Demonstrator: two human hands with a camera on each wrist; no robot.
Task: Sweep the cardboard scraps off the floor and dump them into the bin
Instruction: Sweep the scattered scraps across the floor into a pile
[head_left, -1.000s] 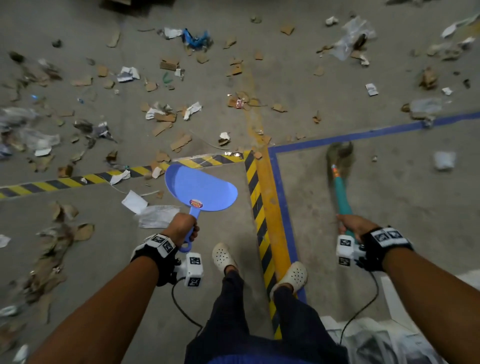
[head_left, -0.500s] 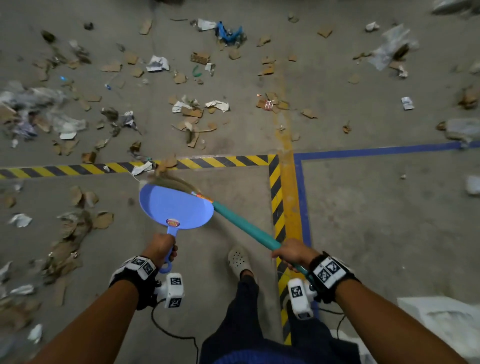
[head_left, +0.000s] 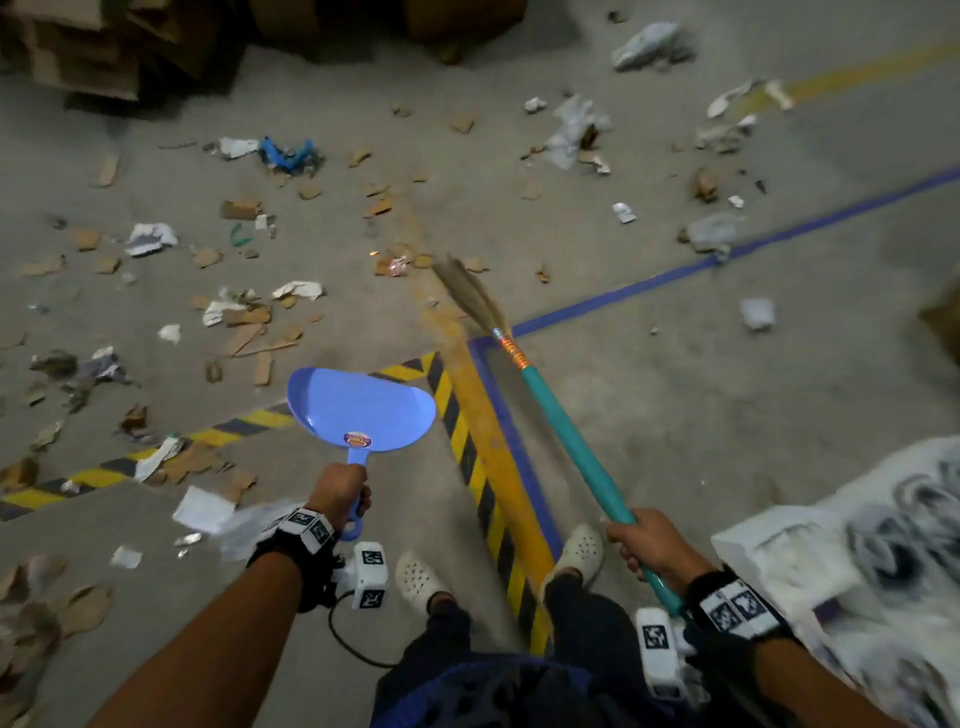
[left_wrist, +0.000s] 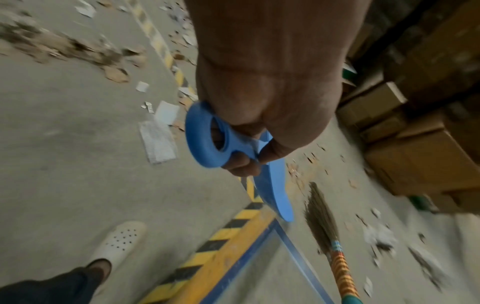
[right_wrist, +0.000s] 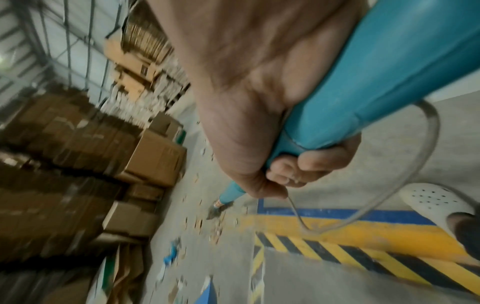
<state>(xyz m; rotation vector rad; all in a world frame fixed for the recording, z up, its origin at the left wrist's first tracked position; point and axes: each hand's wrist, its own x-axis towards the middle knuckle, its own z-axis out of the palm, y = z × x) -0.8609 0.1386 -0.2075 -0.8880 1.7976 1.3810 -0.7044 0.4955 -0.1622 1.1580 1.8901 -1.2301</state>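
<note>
While right hand (head_left: 645, 540) grips, broom (head_left: 561, 415) angles forward-left.

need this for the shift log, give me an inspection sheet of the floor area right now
surface: concrete floor with hazard-striped, yellow and blue lines
job's things: blue dustpan, empty; broom, bristles forward; no bin identified
clutter: cardboard scraps, paper and plastic bits scattered
grips: left hand holds dustpan handle; right hand holds broom handle
cables: cable from left wrist camera
surroundings: stacked cardboard boxes
</note>
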